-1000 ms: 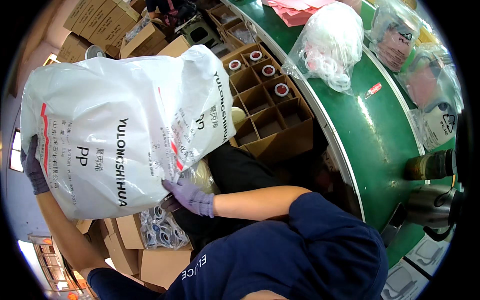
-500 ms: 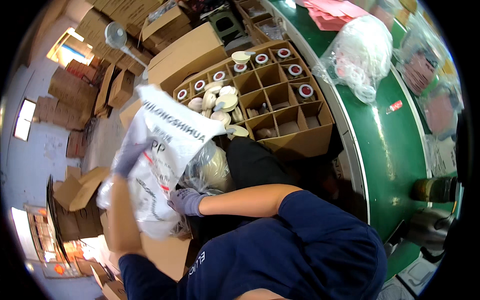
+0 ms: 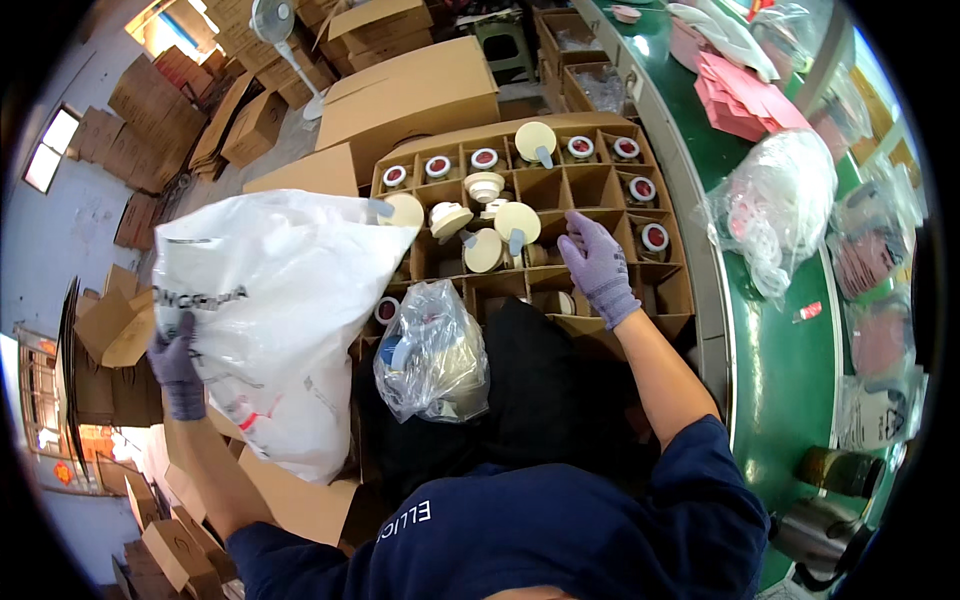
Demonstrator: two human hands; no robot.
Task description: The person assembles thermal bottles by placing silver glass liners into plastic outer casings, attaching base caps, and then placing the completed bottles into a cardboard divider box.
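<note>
My left hand (image 3: 178,365), in a grey-purple glove, grips the left side of a big white plastic bag (image 3: 280,330) with print on it. The bag leans toward a divided carton (image 3: 600,320). Over the carton's right part hovers my right hand (image 3: 597,265), gloved alike, its fingers partly bent with nothing visible in them. Several cream round lids (image 3: 517,222) with grey tabs lie loose across the carton's middle cells. Jars with red-and-white tops (image 3: 655,237) stand in cells along its edges. A clear plastic bag (image 3: 433,350) with cream pieces inside rests on my lap.
To the right runs a green worktop (image 3: 770,400) bearing a clear bag of white items (image 3: 775,200), pink sheets (image 3: 745,95), a dark jar (image 3: 840,470) and a metal kettle (image 3: 815,535). Stacked cartons (image 3: 150,100) and a fan (image 3: 272,20) stand at the far left.
My right hand has left the white bag and moved right, over the carton. The bag now stands fuller and more to the left; cream lids in the carton are more spread out.
</note>
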